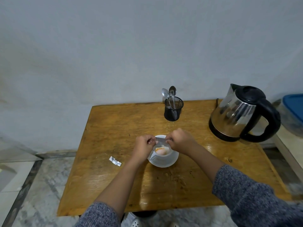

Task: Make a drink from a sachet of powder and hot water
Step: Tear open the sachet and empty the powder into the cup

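Observation:
A white cup stands on a white saucer in the middle of the wooden table. Pale and orange powder lies inside the cup. My left hand and my right hand each pinch one end of a silvery sachet, held flat just over the cup's far rim. A torn-off foil strip rests on the table to the left of the saucer. The steel kettle with a black handle stands at the back right.
A black mesh holder with two metal spoons sits at the table's back edge by the grey wall. A container with a blue lid stands off the table at the right. Tiled floor lies left and below.

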Action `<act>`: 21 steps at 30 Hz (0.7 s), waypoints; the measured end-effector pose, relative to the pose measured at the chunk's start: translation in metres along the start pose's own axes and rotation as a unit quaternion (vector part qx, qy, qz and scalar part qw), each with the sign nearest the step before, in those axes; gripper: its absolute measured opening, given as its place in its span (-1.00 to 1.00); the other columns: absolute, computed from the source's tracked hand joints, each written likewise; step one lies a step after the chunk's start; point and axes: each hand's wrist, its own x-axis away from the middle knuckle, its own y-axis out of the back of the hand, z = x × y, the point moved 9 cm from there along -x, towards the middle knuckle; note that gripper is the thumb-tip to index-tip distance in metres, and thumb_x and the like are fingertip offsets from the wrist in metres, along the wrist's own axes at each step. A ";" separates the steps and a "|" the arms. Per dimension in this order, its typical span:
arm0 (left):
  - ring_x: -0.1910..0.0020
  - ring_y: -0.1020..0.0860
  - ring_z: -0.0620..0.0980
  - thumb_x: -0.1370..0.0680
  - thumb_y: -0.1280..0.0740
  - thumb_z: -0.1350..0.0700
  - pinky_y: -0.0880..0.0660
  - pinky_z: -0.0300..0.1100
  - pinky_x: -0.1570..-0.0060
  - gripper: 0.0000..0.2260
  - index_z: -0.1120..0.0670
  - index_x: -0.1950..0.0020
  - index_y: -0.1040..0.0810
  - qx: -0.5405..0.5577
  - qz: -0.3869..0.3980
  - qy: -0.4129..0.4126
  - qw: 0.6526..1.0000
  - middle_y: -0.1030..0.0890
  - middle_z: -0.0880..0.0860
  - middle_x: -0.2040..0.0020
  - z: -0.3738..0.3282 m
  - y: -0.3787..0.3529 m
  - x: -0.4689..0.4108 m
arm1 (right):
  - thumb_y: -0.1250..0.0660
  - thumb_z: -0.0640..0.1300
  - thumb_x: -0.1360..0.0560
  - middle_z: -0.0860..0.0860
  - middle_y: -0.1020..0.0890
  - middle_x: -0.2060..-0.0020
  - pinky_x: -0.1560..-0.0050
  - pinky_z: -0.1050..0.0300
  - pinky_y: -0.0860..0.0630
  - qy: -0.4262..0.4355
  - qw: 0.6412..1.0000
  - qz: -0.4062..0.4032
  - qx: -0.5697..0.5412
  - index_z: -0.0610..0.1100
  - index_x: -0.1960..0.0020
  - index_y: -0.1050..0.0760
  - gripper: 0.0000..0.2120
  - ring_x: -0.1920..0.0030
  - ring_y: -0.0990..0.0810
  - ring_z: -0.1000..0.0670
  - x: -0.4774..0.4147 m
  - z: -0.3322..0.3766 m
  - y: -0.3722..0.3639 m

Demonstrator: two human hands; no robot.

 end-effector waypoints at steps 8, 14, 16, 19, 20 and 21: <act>0.28 -0.48 -0.06 -0.47 -0.36 0.23 -0.37 -0.34 0.31 -0.92 0.22 0.11 -0.63 -0.002 0.008 -0.014 1.000 -0.58 0.07 0.25 -0.007 0.000 0.001 | -0.33 -0.15 -0.46 -0.19 -0.68 0.12 0.04 -0.12 -0.59 -0.028 0.996 -0.019 -0.078 -0.23 0.09 -0.63 -0.83 0.09 -0.61 -0.17 -0.004 -0.004 0.002; 0.34 -0.44 -0.13 -0.48 -0.35 0.23 -0.37 -0.23 0.30 -0.92 0.21 0.11 -0.63 -0.022 0.035 -0.033 0.999 -0.55 0.05 0.28 -0.013 -0.001 -0.001 | -0.37 -0.14 -0.47 -0.16 -0.67 0.09 0.00 -0.05 -0.58 -0.040 0.995 -0.001 -0.087 -0.22 0.04 -0.63 -0.84 0.06 -0.61 -0.13 -0.008 -0.004 0.002; 0.32 -0.45 -0.10 -0.48 -0.35 0.25 -0.36 -0.28 0.31 -0.92 0.21 0.12 -0.63 -0.029 0.040 -0.033 0.998 -0.55 0.05 0.27 -0.013 -0.001 -0.003 | -0.38 -0.14 -0.46 -0.19 -0.67 0.11 0.03 -0.08 -0.58 -0.042 0.995 0.008 -0.090 -0.25 0.07 -0.63 -0.82 0.07 -0.61 -0.16 -0.009 -0.003 0.000; 0.31 -0.44 -0.09 -0.48 -0.35 0.25 -0.34 -0.34 0.34 -0.91 0.23 0.10 -0.63 -0.055 0.051 -0.041 0.996 -0.55 0.05 0.25 -0.016 -0.005 -0.002 | -0.33 -0.17 -0.48 -0.22 -0.67 0.15 0.09 -0.05 -0.58 -0.053 0.995 0.016 -0.081 -0.28 0.12 -0.62 -0.82 0.09 -0.61 -0.18 -0.008 -0.004 -0.004; 0.33 -0.43 -0.11 -0.48 -0.34 0.25 -0.33 -0.35 0.34 -0.91 0.23 0.10 -0.63 -0.054 0.049 -0.042 0.996 -0.54 0.06 0.25 -0.016 -0.005 -0.003 | -0.33 -0.17 -0.47 -0.20 -0.67 0.17 0.12 -0.04 -0.57 -0.052 0.995 0.014 -0.080 -0.27 0.13 -0.62 -0.83 0.11 -0.61 -0.16 -0.008 -0.003 -0.003; 0.33 -0.43 -0.14 -0.48 -0.34 0.26 -0.34 -0.36 0.34 -0.91 0.23 0.10 -0.63 -0.051 0.049 -0.042 0.997 -0.55 0.05 0.25 -0.016 -0.004 -0.003 | -0.33 -0.17 -0.47 -0.16 -0.66 0.20 0.16 -0.01 -0.56 -0.053 0.995 0.014 -0.080 -0.25 0.14 -0.62 -0.85 0.15 -0.60 -0.14 -0.009 -0.003 -0.003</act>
